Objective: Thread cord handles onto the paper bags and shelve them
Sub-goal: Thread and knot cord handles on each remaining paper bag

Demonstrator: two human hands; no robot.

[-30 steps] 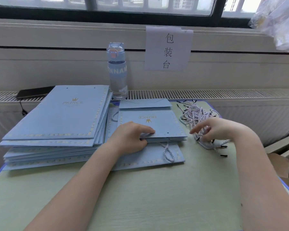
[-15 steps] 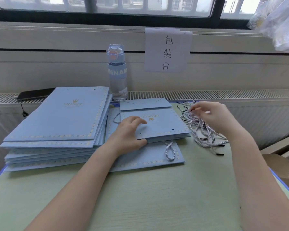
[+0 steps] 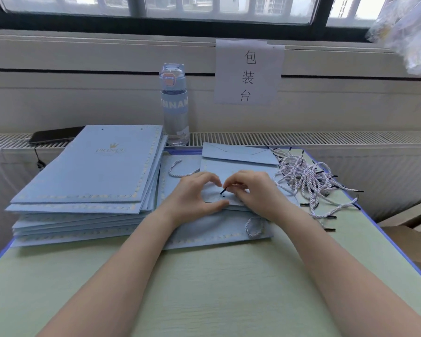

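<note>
A flat light-blue paper bag (image 3: 238, 166) lies folded in the middle of the table, on top of another bag (image 3: 204, 237) that has cord handles. My left hand (image 3: 195, 195) grips the bag's near edge, thumb under and fingers curved over it. My right hand (image 3: 253, 190) pinches a cord by its black tip (image 3: 223, 190), which hovers just above a small hole (image 3: 223, 196) in the bag. A loose heap of white-and-purple cords (image 3: 309, 181) lies to the right. A tall stack of flat blue bags (image 3: 88, 181) sits on the left.
A clear water bottle (image 3: 174, 105) stands at the back by the wall. A dark phone (image 3: 56, 136) lies on the radiator grille at back left. A paper sign (image 3: 248, 71) hangs on the wall. Cardboard (image 3: 404, 237) sits off the table's right edge.
My right hand left the cord heap with one cord and came left over the bag. My left hand shifted right along the bag's near edge.
</note>
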